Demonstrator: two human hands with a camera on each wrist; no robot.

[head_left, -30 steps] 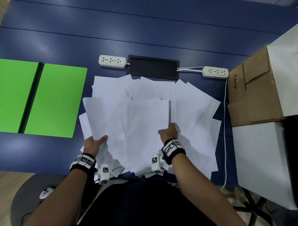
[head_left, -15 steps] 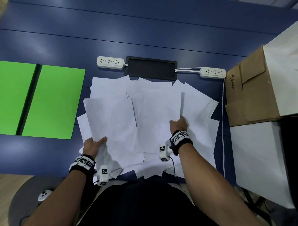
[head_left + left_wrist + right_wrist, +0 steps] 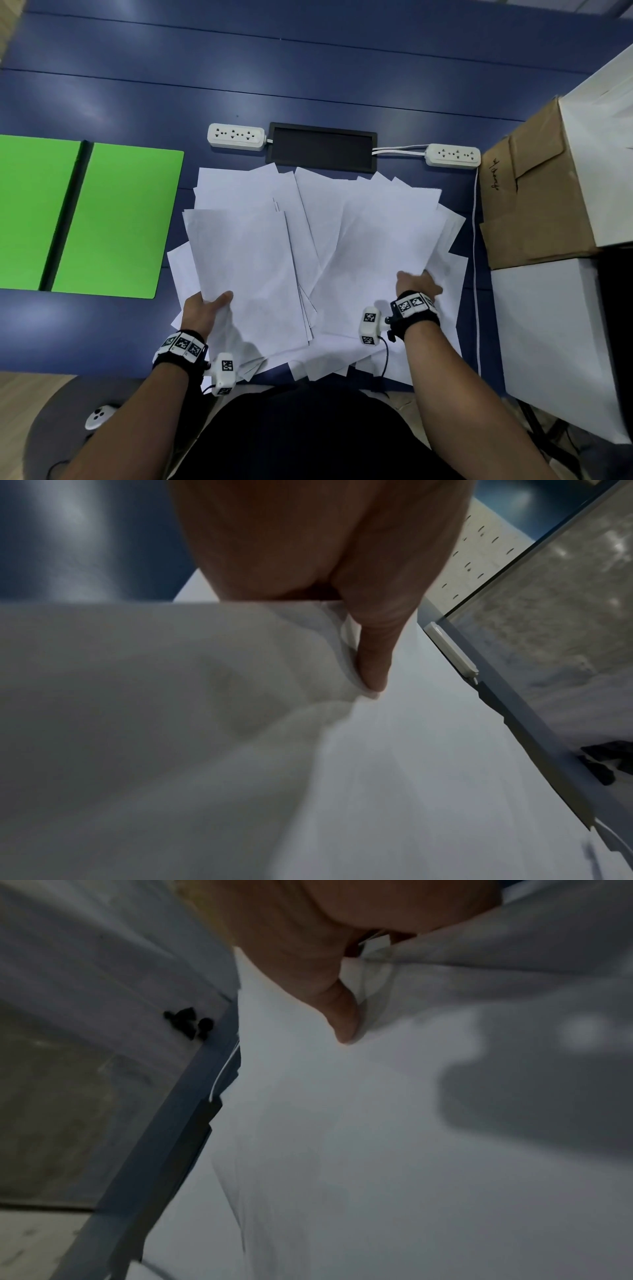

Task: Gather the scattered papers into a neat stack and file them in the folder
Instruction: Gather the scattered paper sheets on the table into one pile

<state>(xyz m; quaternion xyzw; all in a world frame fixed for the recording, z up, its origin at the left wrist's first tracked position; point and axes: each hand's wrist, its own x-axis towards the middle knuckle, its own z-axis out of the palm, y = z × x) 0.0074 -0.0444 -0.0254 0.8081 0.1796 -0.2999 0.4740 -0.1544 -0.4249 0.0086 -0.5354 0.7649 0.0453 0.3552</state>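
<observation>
Several white sheets of paper [image 3: 318,219] lie fanned out on the dark blue table [image 3: 308,75]. My left hand [image 3: 205,306] pinches the near edge of a raised bundle of sheets [image 3: 246,267], thumb on top; the left wrist view shows the thumb [image 3: 373,653] pressing the paper [image 3: 137,696]. My right hand [image 3: 416,282] grips the near edge of another group of sheets [image 3: 383,240] on the right, and its thumb [image 3: 342,1020] lies on the paper [image 3: 342,1150]. An open green folder [image 3: 113,222] lies flat at the left.
Two white power strips [image 3: 236,137] [image 3: 452,156] flank a black cable hatch [image 3: 322,147] behind the papers. A white cord [image 3: 474,274] runs down the right side. Cardboard and white boxes [image 3: 534,205] stand at the right edge. A grey stool [image 3: 44,438] holds a controller.
My right hand has slid to the right, drawing its sheets away from the left bundle. The left hand has kept its hold and barely moved.
</observation>
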